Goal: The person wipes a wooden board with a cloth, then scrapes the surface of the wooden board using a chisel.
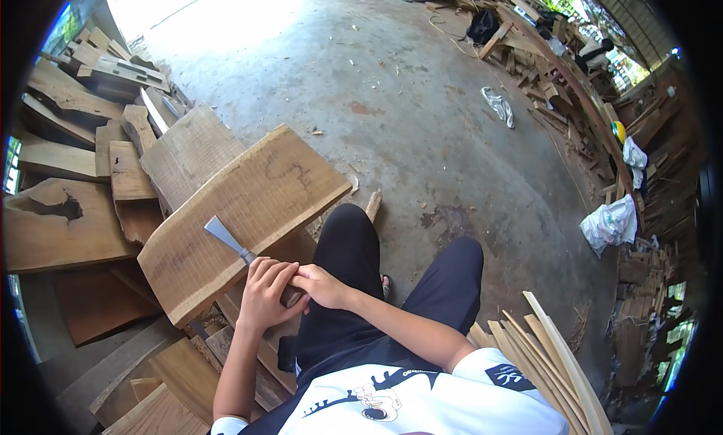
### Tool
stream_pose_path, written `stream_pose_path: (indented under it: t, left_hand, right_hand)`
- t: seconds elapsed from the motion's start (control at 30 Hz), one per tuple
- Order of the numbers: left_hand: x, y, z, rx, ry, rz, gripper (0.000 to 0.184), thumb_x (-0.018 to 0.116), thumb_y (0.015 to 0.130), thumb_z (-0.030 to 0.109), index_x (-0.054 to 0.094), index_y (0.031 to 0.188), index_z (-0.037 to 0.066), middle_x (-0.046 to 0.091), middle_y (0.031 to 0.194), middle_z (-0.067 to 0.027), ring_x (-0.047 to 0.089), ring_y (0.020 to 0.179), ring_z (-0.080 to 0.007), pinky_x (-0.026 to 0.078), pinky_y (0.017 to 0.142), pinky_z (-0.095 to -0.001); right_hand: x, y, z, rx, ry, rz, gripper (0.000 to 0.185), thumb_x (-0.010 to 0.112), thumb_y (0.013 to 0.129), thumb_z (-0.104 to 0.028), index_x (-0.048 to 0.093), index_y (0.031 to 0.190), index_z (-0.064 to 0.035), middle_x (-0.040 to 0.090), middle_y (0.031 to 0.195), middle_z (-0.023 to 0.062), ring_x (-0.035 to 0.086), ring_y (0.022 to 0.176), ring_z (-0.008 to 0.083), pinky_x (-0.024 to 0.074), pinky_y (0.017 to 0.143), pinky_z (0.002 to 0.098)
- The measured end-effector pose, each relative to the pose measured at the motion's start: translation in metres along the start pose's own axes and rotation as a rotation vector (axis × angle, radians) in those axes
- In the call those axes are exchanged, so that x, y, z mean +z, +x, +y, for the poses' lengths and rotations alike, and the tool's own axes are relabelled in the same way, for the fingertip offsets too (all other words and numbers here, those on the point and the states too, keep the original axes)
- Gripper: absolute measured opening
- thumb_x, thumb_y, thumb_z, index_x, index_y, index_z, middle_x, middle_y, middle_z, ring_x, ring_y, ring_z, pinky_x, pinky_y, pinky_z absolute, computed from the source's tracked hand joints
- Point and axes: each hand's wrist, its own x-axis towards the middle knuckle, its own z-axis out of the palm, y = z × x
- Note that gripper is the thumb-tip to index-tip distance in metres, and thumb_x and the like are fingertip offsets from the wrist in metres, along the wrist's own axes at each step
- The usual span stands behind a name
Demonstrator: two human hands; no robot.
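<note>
A chisel (227,236) with a flared grey metal blade and a wooden handle lies over the plank, its blade pointing up and left. My left hand (261,293) is wrapped round the handle just behind the metal neck. Against its fingers, my right hand (322,286) is closed about the rear part of the handle; its fingertips are partly hidden. Beneath the blade is a broad wooden plank (260,186) with saw marks and a pale edge, in front of my knees. I cannot tell whether the blade touches the wood.
Another board (188,155) sits behind the plank. Thick slabs (71,235) are stacked on the left. Long wooden strips (538,344) lie by my right side. Across the concrete floor (422,126) are a white sack (610,222), a rag (498,106) and scrap wood along the right wall.
</note>
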Motion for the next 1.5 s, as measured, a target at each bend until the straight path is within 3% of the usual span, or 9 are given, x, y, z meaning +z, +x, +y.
stream_pose_path:
  t: [0.1,0.3,0.4,0.5,0.6,0.77,0.8,1.03,1.5]
  left_hand:
    - [-0.008,0.010,-0.003,-0.003,-0.005,-0.089,0.047,0.083,0.066,0.032,0.072,0.102,0.005,0.067,0.087,-0.0077,0.064,0.087,-0.0254,0.048,0.093,-0.0425]
    - [-0.013,0.028,-0.001,0.031,0.080,-0.109,0.041,0.078,0.065,0.040,0.071,0.088,0.007,0.067,0.080,-0.0062,0.065,0.084,-0.0248,0.045,0.096,-0.0426]
    - [-0.014,0.027,-0.004,0.015,0.121,-0.255,0.038,0.077,0.068,0.042,0.067,0.079,0.007,0.065,0.074,-0.0063,0.063,0.079,-0.0248,0.045,0.095,-0.0429]
    - [-0.004,0.023,-0.007,0.021,0.129,-0.265,0.038,0.076,0.071,0.043,0.064,0.072,0.007,0.061,0.070,-0.0066,0.062,0.075,-0.0248,0.045,0.092,-0.0419]
    - [0.004,0.020,0.001,0.082,0.129,-0.214,0.037,0.075,0.075,0.040,0.059,0.066,0.008,0.057,0.066,-0.0064,0.060,0.069,-0.0249,0.046,0.078,-0.0387]
    - [0.016,0.012,0.019,0.250,-0.017,-0.175,0.038,0.074,0.075,0.036,0.051,0.059,0.010,0.051,0.057,-0.0052,0.054,0.056,-0.0236,0.044,0.063,-0.0347]
    - [0.013,0.011,0.016,0.251,-0.017,-0.196,0.038,0.074,0.075,0.036,0.051,0.059,0.010,0.051,0.058,-0.0051,0.054,0.056,-0.0236,0.044,0.063,-0.0350]
    - [-0.005,0.010,-0.030,0.111,0.083,-0.081,0.035,0.074,0.069,0.032,0.047,0.058,0.011,0.048,0.057,-0.0051,0.052,0.057,-0.0245,0.042,0.064,-0.0378]
    - [-0.001,0.009,-0.021,0.243,-0.033,-0.134,0.035,0.073,0.071,0.036,0.050,0.062,0.011,0.047,0.059,-0.0045,0.051,0.058,-0.0231,0.041,0.062,-0.0369]
  right_hand:
    - [0.000,-0.001,0.000,-0.007,-0.048,-0.008,0.029,0.044,0.107,-0.019,0.062,0.100,0.0023,0.068,0.076,0.0090,0.067,0.063,0.0170,0.0552,0.059,0.0294]
    - [-0.001,-0.006,-0.016,-0.050,-0.150,0.012,0.031,0.045,0.107,-0.021,0.062,0.099,0.0022,0.068,0.077,0.0086,0.065,0.059,0.0170,0.0547,0.057,0.0299]
    - [-0.004,-0.010,-0.033,0.028,-0.386,0.042,0.033,0.049,0.104,-0.023,0.064,0.094,0.0048,0.069,0.072,0.0156,0.070,0.064,0.0246,0.0569,0.059,0.0379]
    - [-0.014,-0.008,-0.040,-0.182,-0.850,0.148,0.032,0.053,0.099,-0.024,0.068,0.086,0.0011,0.069,0.083,0.0278,0.069,0.078,0.0449,0.0563,0.073,0.0519]
    - [-0.018,0.012,-0.061,-0.339,-0.903,0.473,0.024,0.057,0.096,-0.019,0.066,0.088,0.0003,0.069,0.083,0.0257,0.068,0.082,0.0436,0.0553,0.075,0.0514]
    - [-0.023,0.081,-0.067,-0.818,-1.178,0.590,0.016,0.062,0.091,-0.013,0.067,0.101,-0.0018,0.069,0.101,0.0152,0.064,0.104,0.0343,0.0481,0.095,0.0461]
    - [-0.026,0.093,-0.060,-0.792,-1.255,0.564,0.024,0.061,0.092,-0.016,0.067,0.111,-0.0020,0.068,0.117,0.0142,0.061,0.116,0.0319,0.0438,0.102,0.0475]
    - [-0.040,0.120,-0.008,-0.856,-1.444,0.578,0.040,0.056,0.094,-0.023,0.067,0.125,-0.0008,0.060,0.142,0.0191,0.052,0.138,0.0322,0.0325,0.118,0.0493]
    - [-0.041,0.127,-0.010,-0.869,-1.476,0.630,0.037,0.056,0.090,-0.017,0.071,0.121,-0.0051,0.067,0.134,0.0157,0.059,0.131,0.0290,0.0361,0.115,0.0504]
